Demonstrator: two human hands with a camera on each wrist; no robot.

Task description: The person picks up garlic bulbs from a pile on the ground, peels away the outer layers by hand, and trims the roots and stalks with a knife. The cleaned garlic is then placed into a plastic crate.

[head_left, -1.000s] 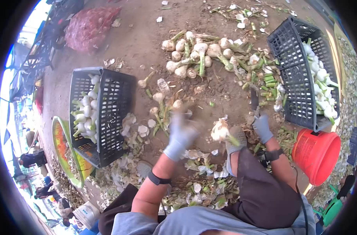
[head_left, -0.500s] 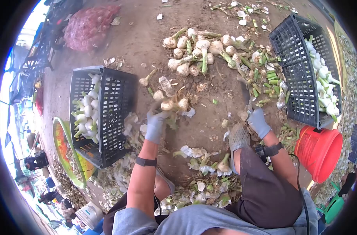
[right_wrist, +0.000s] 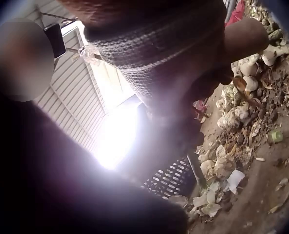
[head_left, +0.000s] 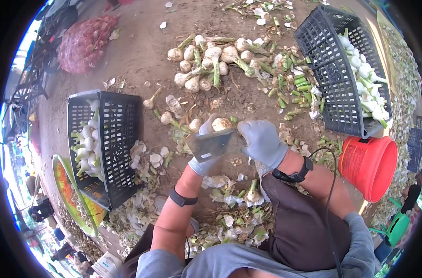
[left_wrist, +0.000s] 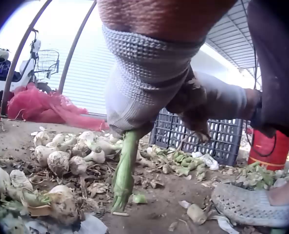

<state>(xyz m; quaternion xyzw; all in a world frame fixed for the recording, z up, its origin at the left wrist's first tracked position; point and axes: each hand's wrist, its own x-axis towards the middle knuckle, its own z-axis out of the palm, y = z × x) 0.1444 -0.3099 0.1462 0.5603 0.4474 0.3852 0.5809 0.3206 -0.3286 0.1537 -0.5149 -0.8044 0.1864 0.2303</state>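
In the head view a garlic bulb (head_left: 221, 124) is in the gloved left hand (head_left: 207, 143), behind a wide flat blade (head_left: 211, 145). Its green stem (left_wrist: 125, 170) hangs below the left hand (left_wrist: 142, 90) in the left wrist view. The gloved right hand (head_left: 263, 141) grips the knife's handle, which its fingers mostly cover, close to the bulb's right side. Dark and blurred, the right hand (right_wrist: 168, 107) fills the middle of the right wrist view. Several loose bulbs (head_left: 166, 118) lie on the ground just left of the hands.
A pile of garlic (head_left: 212, 53) lies beyond the hands. Black crates of garlic stand left (head_left: 123, 148) and right (head_left: 329, 74), with a red bucket (head_left: 354, 162) at the right. Peelings (head_left: 225, 217) cover the ground near the feet.
The left hand has lifted a bulb from the ground and moved right. The right hand has brought the knife leftward to it. The head view has shifted slightly.
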